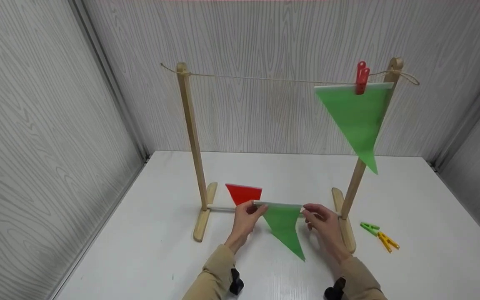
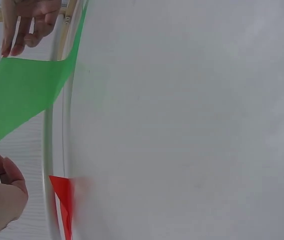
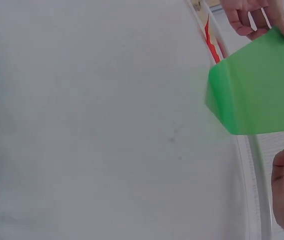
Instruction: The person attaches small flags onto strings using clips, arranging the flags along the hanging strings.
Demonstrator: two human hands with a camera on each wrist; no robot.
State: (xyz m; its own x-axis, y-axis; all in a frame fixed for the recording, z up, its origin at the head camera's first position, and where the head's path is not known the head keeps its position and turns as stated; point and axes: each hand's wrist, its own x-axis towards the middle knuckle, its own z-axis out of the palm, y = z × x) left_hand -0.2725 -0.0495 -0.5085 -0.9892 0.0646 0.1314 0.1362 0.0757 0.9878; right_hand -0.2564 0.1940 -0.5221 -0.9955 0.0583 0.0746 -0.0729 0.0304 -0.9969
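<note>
A green triangular pennant (image 1: 282, 229) hangs point down between my two hands, low over the table. My left hand (image 1: 244, 221) pinches the left end of its pale top edge, thumb in front. At the opposite corner, my right hand (image 1: 322, 223) holds the edge with its fingertips; in the left wrist view those fingers (image 2: 17, 47) meet the corner. Behind my left hand lies a red pennant (image 1: 244, 193), partly hidden. Another green pennant (image 1: 354, 112) hangs from the cord (image 1: 265, 78) at the right, under a red clothespin (image 1: 361, 79).
Two wooden posts (image 1: 192, 137) on feet hold the cord, joined low down by a pale bar (image 1: 222, 208). A green clothespin (image 1: 370, 228) and a yellow clothespin (image 1: 388, 241) lie right of the stand on the white table (image 1: 140, 250). Grained panels (image 1: 273, 37) enclose the back and sides.
</note>
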